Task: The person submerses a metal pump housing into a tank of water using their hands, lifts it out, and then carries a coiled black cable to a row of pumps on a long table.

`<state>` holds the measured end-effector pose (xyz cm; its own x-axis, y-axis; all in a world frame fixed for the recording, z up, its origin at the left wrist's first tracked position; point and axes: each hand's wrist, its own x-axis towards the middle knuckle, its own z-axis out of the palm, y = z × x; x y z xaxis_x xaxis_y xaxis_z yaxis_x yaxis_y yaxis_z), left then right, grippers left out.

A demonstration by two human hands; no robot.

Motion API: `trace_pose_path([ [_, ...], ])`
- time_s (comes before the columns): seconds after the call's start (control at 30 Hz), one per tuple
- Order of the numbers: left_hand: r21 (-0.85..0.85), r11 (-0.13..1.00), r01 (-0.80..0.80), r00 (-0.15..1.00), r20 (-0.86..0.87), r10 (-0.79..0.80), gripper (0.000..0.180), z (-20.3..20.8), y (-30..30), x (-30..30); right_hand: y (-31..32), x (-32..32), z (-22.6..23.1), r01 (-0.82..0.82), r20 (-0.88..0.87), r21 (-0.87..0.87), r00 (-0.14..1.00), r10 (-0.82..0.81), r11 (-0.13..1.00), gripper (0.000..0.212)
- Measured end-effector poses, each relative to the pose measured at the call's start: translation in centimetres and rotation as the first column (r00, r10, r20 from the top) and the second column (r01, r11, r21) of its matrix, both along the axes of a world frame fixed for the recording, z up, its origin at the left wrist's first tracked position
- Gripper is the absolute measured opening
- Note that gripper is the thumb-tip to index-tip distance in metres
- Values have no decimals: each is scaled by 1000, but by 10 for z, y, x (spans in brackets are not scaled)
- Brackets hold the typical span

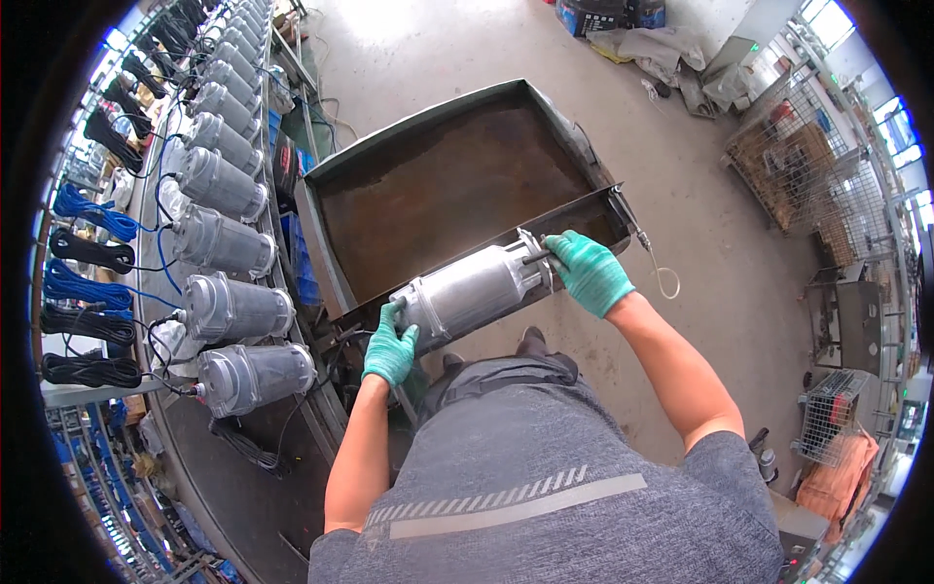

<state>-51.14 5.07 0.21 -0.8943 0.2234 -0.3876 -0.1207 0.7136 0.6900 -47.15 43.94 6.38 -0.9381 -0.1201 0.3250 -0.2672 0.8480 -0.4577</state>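
A silver cylindrical pump motor (467, 291) lies slanted along the near edge of a large metal tank (336, 282) with a brown inside. My left hand (389, 352), in a green knit glove, is closed round the motor's left end. At the other end, the gloved fingers of my right hand (589, 273) close on a dark rod (536, 257) sticking out beside the flange. Part of the rod is hidden by the glove. Just right of that hand, a metal fitting with a thin pale hose (667, 283) hangs at the tank's corner.
On the left, a long bench (224, 487) carries a row of similar silver motors (256, 378) with coiled black and blue cables (92, 370). Wire cages (783, 146) stand at the right. Plastic sheeting (671, 58) lies on the floor at the far right.
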Motion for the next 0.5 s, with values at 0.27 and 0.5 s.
trace_pose_path([
  [0.27, 0, 1000, 3, 999, -34, -3, 56, -8, -7, 2, -21, -20, 14, -124, 106, 440, 991, 86, 889, 22],
  [0.5, 8, 1000, -2, 997, -83, 3, 55, 1, -3, 4, -26, -29, 15, -237, 160, 565, 971, 177, 790, 19],
])
